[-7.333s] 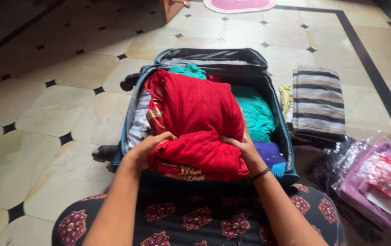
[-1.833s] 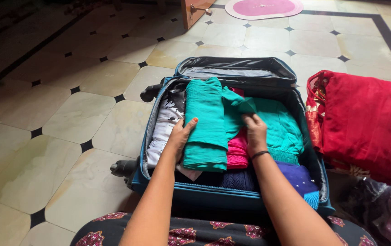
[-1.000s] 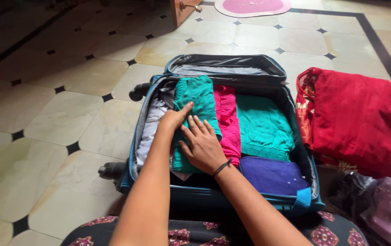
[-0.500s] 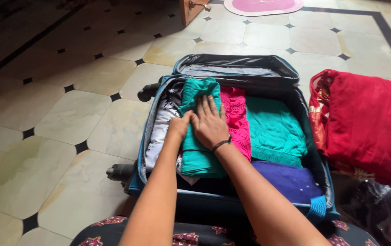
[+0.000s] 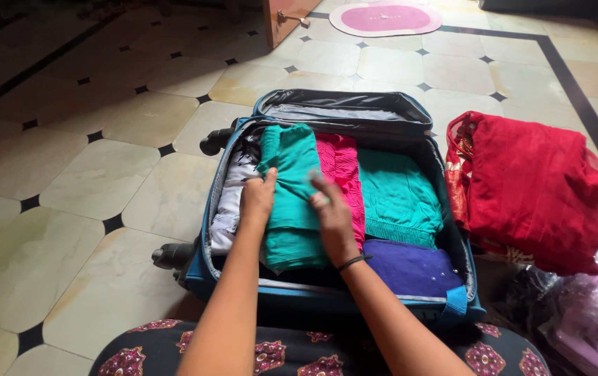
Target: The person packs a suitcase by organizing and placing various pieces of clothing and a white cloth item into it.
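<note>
Teal folded garment [image 5: 290,188] stays under both flat, open hands; right hand [image 5: 334,219] has slid nearer.

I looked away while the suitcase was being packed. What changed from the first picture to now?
The red garment, then pressed on top of the suitcase, now lies on the floor to its right. A green folded garment lies along the left side, with the left hand and right hand flat on it. The suitcase stayed open.
</note>
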